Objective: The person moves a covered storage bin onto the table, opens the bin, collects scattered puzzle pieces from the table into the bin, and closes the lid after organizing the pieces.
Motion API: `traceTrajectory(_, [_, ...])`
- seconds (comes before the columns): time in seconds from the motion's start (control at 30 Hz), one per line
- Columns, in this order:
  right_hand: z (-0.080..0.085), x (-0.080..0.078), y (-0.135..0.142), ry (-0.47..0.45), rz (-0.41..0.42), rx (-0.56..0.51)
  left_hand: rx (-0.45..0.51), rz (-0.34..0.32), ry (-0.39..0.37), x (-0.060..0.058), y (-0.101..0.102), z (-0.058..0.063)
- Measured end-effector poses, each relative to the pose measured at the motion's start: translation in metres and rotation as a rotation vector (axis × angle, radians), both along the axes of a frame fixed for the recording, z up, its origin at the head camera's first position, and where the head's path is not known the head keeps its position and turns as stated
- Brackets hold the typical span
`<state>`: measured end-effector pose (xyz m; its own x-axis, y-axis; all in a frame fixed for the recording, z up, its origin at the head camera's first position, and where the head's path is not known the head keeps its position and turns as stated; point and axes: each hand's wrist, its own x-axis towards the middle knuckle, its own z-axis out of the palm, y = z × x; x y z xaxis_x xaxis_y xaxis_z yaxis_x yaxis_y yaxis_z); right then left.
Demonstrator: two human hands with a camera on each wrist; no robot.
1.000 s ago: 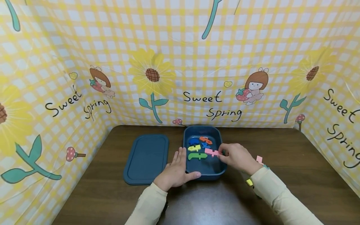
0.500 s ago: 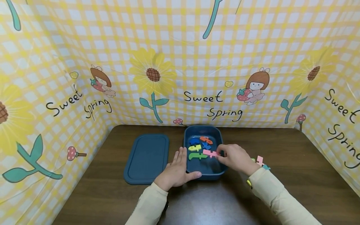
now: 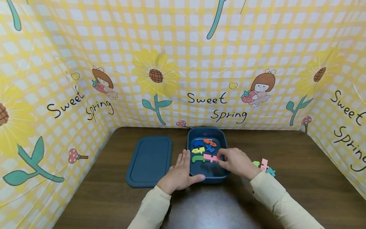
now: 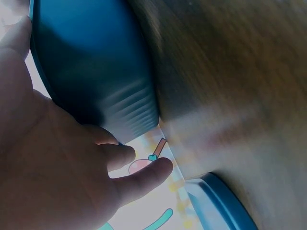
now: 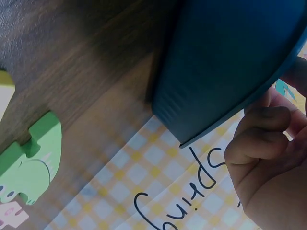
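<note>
A dark blue rectangular box [image 3: 210, 180] stands on the table with several flat coloured puzzle pieces inside. Along its left rim lies my left hand [image 3: 178, 176], fingers straight and thumb stretched over the near edge. My right hand [image 3: 235, 161] reaches over the right rim and pinches the right end of a pink puzzle piece [image 3: 209, 157]. That piece overlaps the right part of a green piece [image 3: 197, 158]. Farther back in the box lie a yellow piece [image 3: 198, 150], an orange piece [image 3: 210, 142] and blue pieces [image 3: 210, 148]. In the right wrist view the box wall hides the pinching fingertips.
Left of the box lies its dark blue lid [image 3: 149, 162], flat on the brown table [image 3: 100, 190]. Right of it, beside my right wrist, are a pink piece [image 3: 264, 163], a teal piece [image 3: 270, 172] and a light green frog-like piece [image 5: 36, 155]. A checked cloth [image 3: 171, 47] surrounds the table.
My right hand has moved a little left and toward me with the pink piece, which now overlaps the green one. The loose pieces on the right show more. My left hand stays put.
</note>
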<state>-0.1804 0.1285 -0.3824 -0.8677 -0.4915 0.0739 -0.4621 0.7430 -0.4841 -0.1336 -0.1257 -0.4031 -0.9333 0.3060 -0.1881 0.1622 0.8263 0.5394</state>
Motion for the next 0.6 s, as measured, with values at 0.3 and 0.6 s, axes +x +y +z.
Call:
traceTrajectory(0.3, [-0.003, 0.0, -0.008, 0.033, 0.033, 0.007, -0.009, 0.001, 0.002, 0.001, -0.001, 0.001])
traceTrajectory(0.6, [-0.004, 0.001, -0.016, 0.007, 0.055, 0.005, -0.013, -0.005, -0.004, 0.0, -0.001, 0.001])
